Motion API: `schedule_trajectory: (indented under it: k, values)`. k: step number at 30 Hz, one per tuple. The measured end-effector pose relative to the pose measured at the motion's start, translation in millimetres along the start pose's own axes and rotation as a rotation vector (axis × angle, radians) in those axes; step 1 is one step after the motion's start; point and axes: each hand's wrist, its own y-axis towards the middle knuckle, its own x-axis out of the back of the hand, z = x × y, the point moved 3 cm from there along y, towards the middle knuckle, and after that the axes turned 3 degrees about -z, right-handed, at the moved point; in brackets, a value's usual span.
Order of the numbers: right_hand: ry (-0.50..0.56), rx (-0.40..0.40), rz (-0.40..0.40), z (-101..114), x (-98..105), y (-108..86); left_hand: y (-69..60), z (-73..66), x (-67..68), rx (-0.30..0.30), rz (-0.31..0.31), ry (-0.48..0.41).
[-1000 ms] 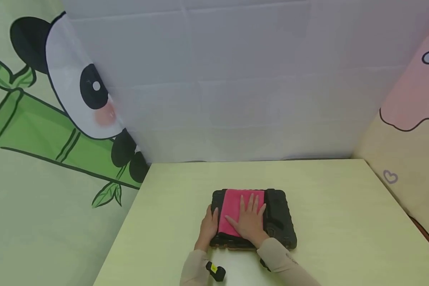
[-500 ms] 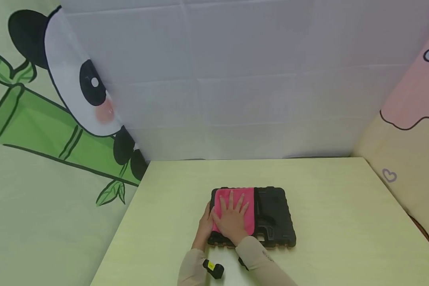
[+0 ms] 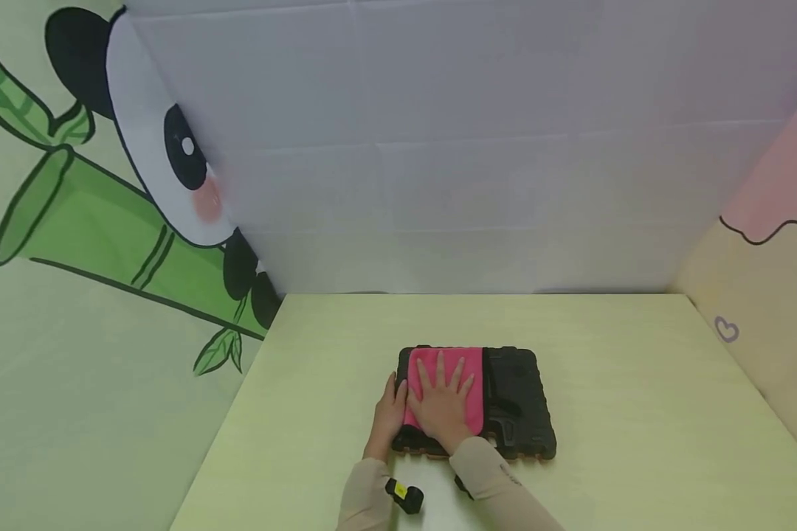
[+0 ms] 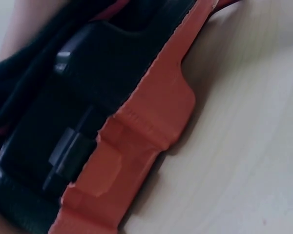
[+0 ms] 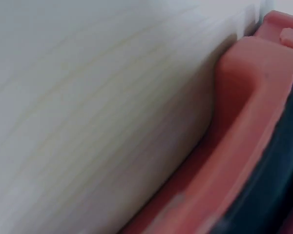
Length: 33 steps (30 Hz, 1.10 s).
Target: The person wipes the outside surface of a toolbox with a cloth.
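A black tool case (image 3: pixel 530 398) with an orange lower half (image 4: pixel 146 105) lies flat on the table. Over the left part of its lid is a folded pink cloth (image 3: pixel 475 369). My right hand (image 3: pixel 443 409) rests flat on the cloth with its fingers spread. At the case's left edge, my left hand (image 3: pixel 388 414) holds the side, its thumb by the cloth and its fingers along the outside. The left wrist view shows the case's front side close up, with a black latch (image 4: pixel 71 151). In the right wrist view the orange rim (image 5: pixel 234 126) fills the right side.
The pale yellow table (image 3: pixel 637 398) extends round the case on all sides. A white cloth backdrop (image 3: pixel 438 184) hangs behind it. Printed walls stand left and right, with a panda (image 3: pixel 139 147) on the left one. A black wrist camera (image 3: pixel 408 498) sits on the left sleeve.
My right hand and the pink cloth have slid left across the lid, then stayed near its left edge. The left hand keeps its place. The head view has shifted slightly.
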Motion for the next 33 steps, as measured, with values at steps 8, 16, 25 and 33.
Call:
schedule_trajectory:
  k: [8,16,25,33]
  values:
    - [0.023,-0.003,-0.013,-35.9,5.7,3.2,4.6,-6.4,-11.2,0.006,-0.018,0.032]
    - [0.043,-0.013,0.021,-98.3,15.1,13.7,12.6,-10.0,-26.2,0.022,-0.042,0.046]
    - [0.020,-0.046,0.028,-160.3,38.1,5.6,7.0,-16.4,-37.6,0.041,-0.045,0.016]
    - [-0.028,-0.050,0.034,-163.3,48.5,-10.2,-3.4,-26.8,-45.3,0.032,-0.038,-0.012]
